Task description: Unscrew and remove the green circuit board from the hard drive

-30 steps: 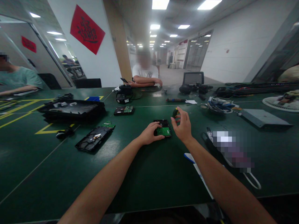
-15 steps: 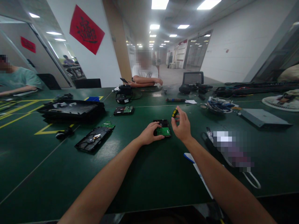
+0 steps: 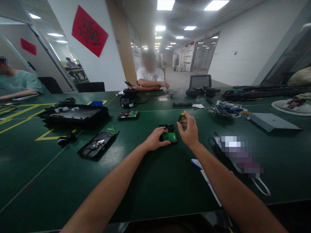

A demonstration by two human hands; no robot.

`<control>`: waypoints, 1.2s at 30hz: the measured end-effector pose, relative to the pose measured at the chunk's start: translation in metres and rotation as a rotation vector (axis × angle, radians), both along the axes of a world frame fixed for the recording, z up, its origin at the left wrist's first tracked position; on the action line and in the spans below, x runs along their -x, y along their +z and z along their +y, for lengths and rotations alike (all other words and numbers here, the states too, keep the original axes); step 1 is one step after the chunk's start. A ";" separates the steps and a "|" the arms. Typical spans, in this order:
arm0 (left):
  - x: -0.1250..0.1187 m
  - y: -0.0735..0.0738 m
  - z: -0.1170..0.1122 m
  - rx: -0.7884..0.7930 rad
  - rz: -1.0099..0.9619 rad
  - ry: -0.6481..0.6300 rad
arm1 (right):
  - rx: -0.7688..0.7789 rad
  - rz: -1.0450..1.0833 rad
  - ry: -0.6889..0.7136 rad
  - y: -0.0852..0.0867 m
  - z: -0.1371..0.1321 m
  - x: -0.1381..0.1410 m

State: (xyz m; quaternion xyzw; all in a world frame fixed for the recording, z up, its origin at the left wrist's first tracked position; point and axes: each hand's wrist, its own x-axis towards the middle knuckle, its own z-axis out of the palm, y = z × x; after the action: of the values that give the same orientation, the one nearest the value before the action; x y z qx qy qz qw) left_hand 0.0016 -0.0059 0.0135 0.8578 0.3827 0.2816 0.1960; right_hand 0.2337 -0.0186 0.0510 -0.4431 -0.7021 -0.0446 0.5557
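A hard drive (image 3: 173, 137) with a green circuit board facing up lies on the green table in front of me. My left hand (image 3: 157, 139) grips it from the left, fingers over the far edge and thumb along the near edge. Just to the right of the drive, my right hand (image 3: 188, 129) pinches the yellow and black handle of a screwdriver (image 3: 181, 117) between thumb and fingers. The handle stands roughly upright, leaning a little. Its shaft and tip cannot be made out.
To the left lie an opened black casing (image 3: 98, 144), another drive (image 3: 128, 115) and a stack of black trays (image 3: 75, 111). A grey metal box (image 3: 274, 122), a bundle of cables (image 3: 227, 108) and a blurred-out pouch-like item (image 3: 240, 155) are to the right. A person (image 3: 150, 76) sits opposite.
The screwdriver handle has turned between the fingers of my right hand, so its yellow markings face differently. My left hand keeps its place on the hard drive.
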 end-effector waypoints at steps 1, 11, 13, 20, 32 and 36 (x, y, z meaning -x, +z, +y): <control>0.000 0.000 0.000 0.001 0.001 0.000 | 0.001 0.005 0.003 0.000 0.000 0.000; 0.001 0.000 0.001 0.004 -0.001 -0.006 | 0.001 -0.003 -0.013 -0.001 0.000 0.000; 0.001 0.000 0.000 0.006 -0.002 -0.007 | -0.001 0.003 -0.030 0.000 0.000 0.000; 0.001 0.001 0.000 0.005 0.003 -0.003 | -0.002 -0.002 0.004 0.000 0.000 0.001; 0.000 0.000 0.000 -0.011 0.000 -0.005 | -0.010 -0.010 -0.006 0.000 0.001 0.000; 0.000 0.000 0.001 -0.006 0.009 -0.003 | -0.020 -0.011 -0.008 0.000 0.001 0.000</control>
State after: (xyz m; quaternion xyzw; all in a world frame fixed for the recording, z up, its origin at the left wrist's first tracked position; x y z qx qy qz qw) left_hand 0.0016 -0.0048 0.0133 0.8601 0.3815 0.2788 0.1923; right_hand 0.2339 -0.0179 0.0506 -0.4398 -0.7030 -0.0564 0.5560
